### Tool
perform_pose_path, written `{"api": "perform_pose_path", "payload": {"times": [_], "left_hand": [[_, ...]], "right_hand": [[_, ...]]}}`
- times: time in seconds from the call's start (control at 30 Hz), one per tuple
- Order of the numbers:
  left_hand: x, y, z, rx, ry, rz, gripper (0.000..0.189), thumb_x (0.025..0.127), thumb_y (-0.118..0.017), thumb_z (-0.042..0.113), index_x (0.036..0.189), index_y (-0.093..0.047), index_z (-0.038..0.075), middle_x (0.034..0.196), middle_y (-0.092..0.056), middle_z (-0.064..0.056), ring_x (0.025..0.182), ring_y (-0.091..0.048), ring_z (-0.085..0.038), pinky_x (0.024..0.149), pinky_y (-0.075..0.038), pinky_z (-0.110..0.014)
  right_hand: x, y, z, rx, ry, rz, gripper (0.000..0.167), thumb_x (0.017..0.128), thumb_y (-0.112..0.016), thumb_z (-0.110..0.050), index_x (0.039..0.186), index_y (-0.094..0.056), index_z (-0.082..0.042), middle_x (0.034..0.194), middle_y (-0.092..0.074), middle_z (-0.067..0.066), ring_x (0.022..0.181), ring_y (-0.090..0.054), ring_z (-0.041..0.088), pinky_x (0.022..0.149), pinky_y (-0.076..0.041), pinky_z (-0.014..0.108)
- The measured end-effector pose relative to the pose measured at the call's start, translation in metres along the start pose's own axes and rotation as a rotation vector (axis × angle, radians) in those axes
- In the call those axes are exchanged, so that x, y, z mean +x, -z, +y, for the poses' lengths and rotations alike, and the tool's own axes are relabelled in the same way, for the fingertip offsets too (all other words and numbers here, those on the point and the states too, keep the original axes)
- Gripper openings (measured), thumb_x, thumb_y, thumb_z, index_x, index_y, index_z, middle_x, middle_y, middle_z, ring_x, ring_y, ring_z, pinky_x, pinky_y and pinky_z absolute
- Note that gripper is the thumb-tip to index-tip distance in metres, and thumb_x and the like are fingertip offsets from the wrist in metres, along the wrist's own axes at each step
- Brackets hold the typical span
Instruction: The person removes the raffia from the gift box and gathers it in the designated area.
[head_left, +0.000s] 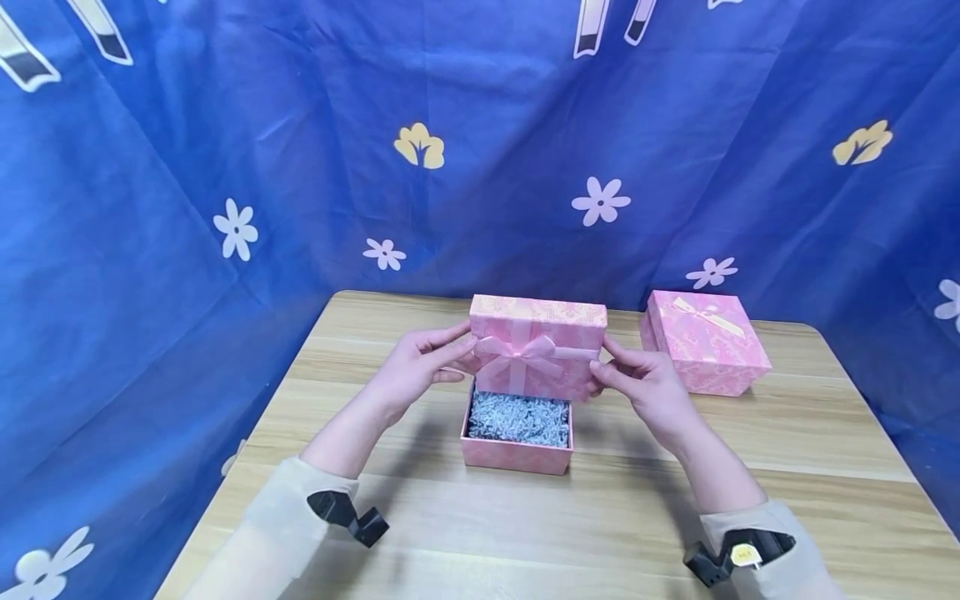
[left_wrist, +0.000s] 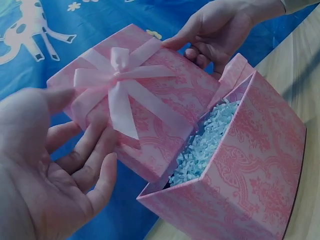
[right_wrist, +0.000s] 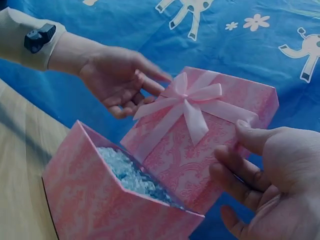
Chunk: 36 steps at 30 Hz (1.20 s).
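A pink patterned gift box lid (head_left: 570,371) with a ribbon bow (head_left: 517,354) is held tilted up over the back part of an open pink box base (head_left: 517,457). Blue shredded paper (head_left: 519,417) fills the base. My left hand (head_left: 411,367) holds the lid by its left end, and my right hand (head_left: 651,387) grips the opposite end between thumb and fingers. In the left wrist view the bow (left_wrist: 117,77) faces up and the lid (left_wrist: 165,100) slants beside the base (left_wrist: 250,155). From the right wrist, the lid (right_wrist: 175,140) hides part of the filling.
A second pink box (head_left: 708,342), lidded and tied with a pale bow, stands at the back right of the wooden table (head_left: 525,533). Behind the table hangs a blue cloth (head_left: 495,225) printed with flowers. Each sleeve carries a black wrist camera (head_left: 352,517).
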<state>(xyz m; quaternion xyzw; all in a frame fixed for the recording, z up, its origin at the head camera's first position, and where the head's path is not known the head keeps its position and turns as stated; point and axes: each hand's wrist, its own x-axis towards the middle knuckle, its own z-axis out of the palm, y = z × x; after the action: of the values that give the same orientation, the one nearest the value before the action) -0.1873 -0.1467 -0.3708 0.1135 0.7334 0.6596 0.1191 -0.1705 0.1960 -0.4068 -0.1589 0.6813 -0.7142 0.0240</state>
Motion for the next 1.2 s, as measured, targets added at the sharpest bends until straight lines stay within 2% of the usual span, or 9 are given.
{"api": "perform_pose_path", "payload": {"times": [0.1,0.2,0.23,0.33,0.43,0.57,0.67,0.87,1.2], "left_hand": [[0.000,0.000,0.002,-0.049,0.033,0.011,0.052,0.109,-0.059,0.038,0.139,-0.066,-0.003,0.103,-0.079,-0.017,0.100,-0.076,-0.026,0.091,-0.060,-0.043],[0.001,-0.001,0.002,-0.070,0.048,0.039,0.055,0.109,-0.056,0.045,0.135,-0.070,-0.002,0.105,-0.079,-0.017,0.098,-0.077,-0.027,0.084,-0.062,-0.041],[0.001,-0.001,0.002,-0.068,0.047,0.049,0.055,0.109,-0.056,0.045,0.137,-0.069,0.000,0.108,-0.078,-0.018,0.098,-0.077,-0.026,0.082,-0.063,-0.040],[0.002,-0.003,0.002,-0.052,0.030,0.066,0.050,0.107,-0.064,0.039,0.142,-0.067,0.004,0.124,-0.074,-0.017,0.103,-0.076,-0.027,0.083,-0.063,-0.041],[0.001,-0.004,0.000,-0.049,0.010,0.060,0.048,0.101,-0.074,0.026,0.143,-0.066,0.005,0.138,-0.068,-0.013,0.114,-0.072,-0.027,0.089,-0.062,-0.042],[0.001,-0.003,-0.004,-0.064,-0.007,0.035,0.052,0.095,-0.081,0.016,0.144,-0.066,0.007,0.146,-0.063,-0.009,0.123,-0.068,-0.026,0.095,-0.060,-0.042],[0.000,-0.001,-0.007,-0.050,-0.015,0.022,0.054,0.093,-0.082,0.015,0.144,-0.066,0.008,0.146,-0.063,-0.010,0.120,-0.069,-0.025,0.095,-0.060,-0.040],[0.000,0.001,-0.013,-0.032,-0.033,0.014,0.055,0.093,-0.083,0.013,0.145,-0.065,0.010,0.140,-0.067,-0.014,0.116,-0.072,-0.023,0.095,-0.059,-0.038],[0.000,0.004,-0.011,-0.029,-0.015,0.008,0.055,0.093,-0.083,0.014,0.145,-0.066,0.011,0.137,-0.069,-0.014,0.114,-0.072,-0.024,0.094,-0.059,-0.038]], "right_hand": [[0.000,0.003,0.001,0.037,0.022,-0.055,0.034,0.112,-0.055,-0.011,0.135,-0.064,0.012,0.090,-0.079,0.010,0.084,-0.077,0.019,0.090,-0.060,0.033],[-0.001,0.003,-0.001,0.089,0.021,-0.077,0.039,0.115,-0.048,-0.024,0.121,-0.077,0.002,0.114,-0.079,0.009,0.093,-0.076,0.021,0.089,-0.060,0.034],[-0.001,0.003,-0.002,0.107,0.020,-0.076,0.039,0.115,-0.049,-0.024,0.117,-0.078,0.002,0.122,-0.076,0.008,0.096,-0.076,0.021,0.088,-0.060,0.033],[-0.002,0.001,-0.004,0.127,0.011,-0.043,0.027,0.111,-0.058,-0.013,0.129,-0.072,0.002,0.141,-0.066,0.006,0.102,-0.073,0.016,0.085,-0.060,0.030],[-0.002,0.000,-0.004,0.105,0.003,-0.025,0.035,0.103,-0.065,0.003,0.137,-0.061,0.012,0.136,-0.069,0.009,0.106,-0.073,0.014,0.085,-0.061,0.030],[-0.002,-0.001,-0.004,0.057,0.000,-0.022,0.047,0.096,-0.069,0.010,0.143,-0.059,0.008,0.126,-0.075,0.008,0.109,-0.072,0.014,0.089,-0.060,0.030],[-0.002,-0.001,-0.003,0.038,0.001,-0.022,0.052,0.094,-0.072,0.012,0.144,-0.061,0.004,0.125,-0.075,0.008,0.110,-0.072,0.014,0.093,-0.059,0.031],[-0.001,-0.002,-0.004,0.014,-0.016,-0.019,0.056,0.091,-0.075,0.011,0.145,-0.059,0.006,0.128,-0.072,0.010,0.108,-0.072,0.014,0.095,-0.058,0.030],[0.002,-0.002,-0.002,0.022,-0.007,-0.019,0.057,0.090,-0.076,0.013,0.145,-0.060,0.005,0.127,-0.072,0.011,0.106,-0.072,0.015,0.095,-0.058,0.030]]}}
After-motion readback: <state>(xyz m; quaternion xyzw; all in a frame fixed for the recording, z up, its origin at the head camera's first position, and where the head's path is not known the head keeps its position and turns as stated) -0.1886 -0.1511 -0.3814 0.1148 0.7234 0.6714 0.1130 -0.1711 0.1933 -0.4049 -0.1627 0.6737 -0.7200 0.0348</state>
